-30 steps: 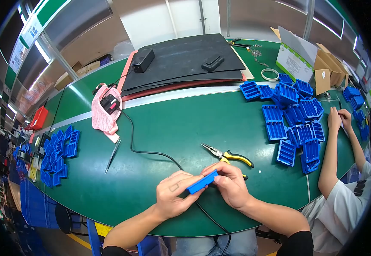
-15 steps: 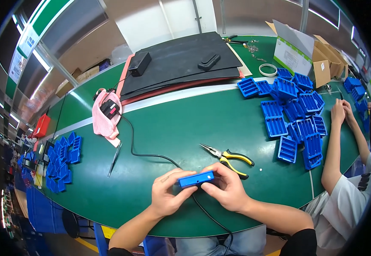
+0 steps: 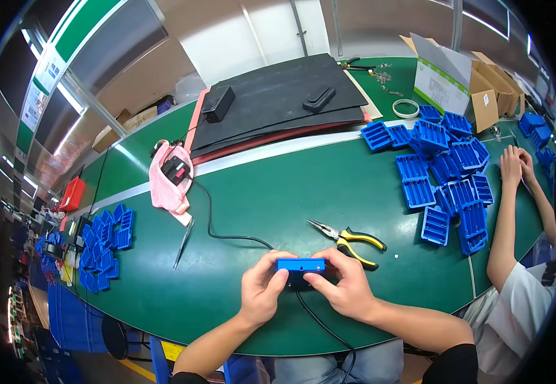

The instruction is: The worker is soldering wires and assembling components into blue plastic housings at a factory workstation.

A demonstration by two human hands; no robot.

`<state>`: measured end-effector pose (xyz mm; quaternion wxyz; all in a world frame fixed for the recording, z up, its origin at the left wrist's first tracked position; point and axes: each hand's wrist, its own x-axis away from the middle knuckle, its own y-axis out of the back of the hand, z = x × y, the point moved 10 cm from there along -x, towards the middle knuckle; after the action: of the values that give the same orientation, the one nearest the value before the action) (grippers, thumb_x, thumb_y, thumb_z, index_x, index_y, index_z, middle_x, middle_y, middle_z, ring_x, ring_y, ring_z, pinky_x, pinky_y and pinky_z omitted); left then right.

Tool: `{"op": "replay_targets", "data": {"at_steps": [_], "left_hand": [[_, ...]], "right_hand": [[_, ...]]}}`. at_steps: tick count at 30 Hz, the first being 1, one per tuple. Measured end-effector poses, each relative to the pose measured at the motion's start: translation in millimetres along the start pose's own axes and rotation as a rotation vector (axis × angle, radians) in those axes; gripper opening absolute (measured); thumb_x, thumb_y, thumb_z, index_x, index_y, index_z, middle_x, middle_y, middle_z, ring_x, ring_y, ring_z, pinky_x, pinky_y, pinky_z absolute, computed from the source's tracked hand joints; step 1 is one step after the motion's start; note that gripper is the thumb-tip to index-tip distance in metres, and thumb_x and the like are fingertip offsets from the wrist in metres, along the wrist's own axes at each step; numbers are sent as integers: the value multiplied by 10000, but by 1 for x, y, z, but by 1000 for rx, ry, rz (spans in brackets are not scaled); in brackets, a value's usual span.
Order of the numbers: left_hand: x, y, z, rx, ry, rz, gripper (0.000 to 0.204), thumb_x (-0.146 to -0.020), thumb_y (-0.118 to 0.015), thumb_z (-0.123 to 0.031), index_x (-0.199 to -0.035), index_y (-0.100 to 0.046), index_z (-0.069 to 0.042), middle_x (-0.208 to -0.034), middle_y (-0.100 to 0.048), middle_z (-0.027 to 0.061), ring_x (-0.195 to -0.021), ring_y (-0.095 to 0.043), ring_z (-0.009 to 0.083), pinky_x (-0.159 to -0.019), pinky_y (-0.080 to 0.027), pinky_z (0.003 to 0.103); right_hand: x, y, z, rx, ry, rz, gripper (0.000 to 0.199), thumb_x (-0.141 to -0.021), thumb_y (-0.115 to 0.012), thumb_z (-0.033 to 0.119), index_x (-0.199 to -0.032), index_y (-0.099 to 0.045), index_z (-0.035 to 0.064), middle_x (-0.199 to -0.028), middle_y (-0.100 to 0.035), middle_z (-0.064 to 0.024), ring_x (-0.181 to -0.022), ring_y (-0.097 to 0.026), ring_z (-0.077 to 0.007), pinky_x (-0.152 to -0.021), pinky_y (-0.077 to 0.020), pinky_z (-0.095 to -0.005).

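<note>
Between my two hands, just above the green table, is a blue plastic battery holder [image 3: 301, 264]. My left hand [image 3: 263, 288] grips its left end, thumb on the near side. At the right end my right hand [image 3: 342, 285] pinches it between thumb and fingers. A narrow blue side of the holder faces up, and its compartments cannot be seen. Beyond my right hand lie long-nose pliers [image 3: 348, 242] with yellow and black handles, jaws pointing left. A black cable [image 3: 233, 237] passes beneath my hands and over the near table edge.
Many blue battery holders [image 3: 447, 163] are heaped at the right, with another pile [image 3: 102, 246] at the far left. Tweezers [image 3: 184, 243] lie beside a pink cloth [image 3: 170, 182]. Black sheets [image 3: 271, 105] fill the back. A co-worker's hands [image 3: 516, 165] are at the right edge.
The battery holder has been levelled from a slant, and more of its lower side shows. My left thumb has shifted onto its near side. The whole view has moved slightly.
</note>
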<state>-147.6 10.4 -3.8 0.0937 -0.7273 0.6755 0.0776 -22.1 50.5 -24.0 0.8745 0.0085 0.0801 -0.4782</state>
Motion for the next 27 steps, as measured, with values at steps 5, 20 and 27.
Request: {"op": "replay_targets", "data": {"at_steps": [5,20,27], "left_hand": [[0,0,1,-22,-5,-14,226,-947,-510,-108,-1115,-545,38,-1017,-549,62,-915,-514,120,-825,-412,253],[5,4,16,174,7,-95,225,-877,-527,-101,-1033,-566,56,-1005,-570,117,-946,-524,169,-868,-400,293],[9,1,3,376,-79,-107,247,-771,-492,-112,-912,-549,82,-925,-552,180,-894,-502,232,-869,-379,337]], "right_hand": [[0,1,7,58,57,-18,231,-824,-686,31,-1018,-572,-25,-894,-618,-71,-827,-607,-111,-753,-517,-262],[3,3,32,250,269,-93,195,-745,-729,20,-908,-627,-14,-810,-652,-113,-742,-647,-192,-671,-505,-290],[12,-10,50,410,520,-43,281,-656,-780,12,-897,-637,5,-865,-669,-127,-802,-665,-277,-696,-521,-328]]}}
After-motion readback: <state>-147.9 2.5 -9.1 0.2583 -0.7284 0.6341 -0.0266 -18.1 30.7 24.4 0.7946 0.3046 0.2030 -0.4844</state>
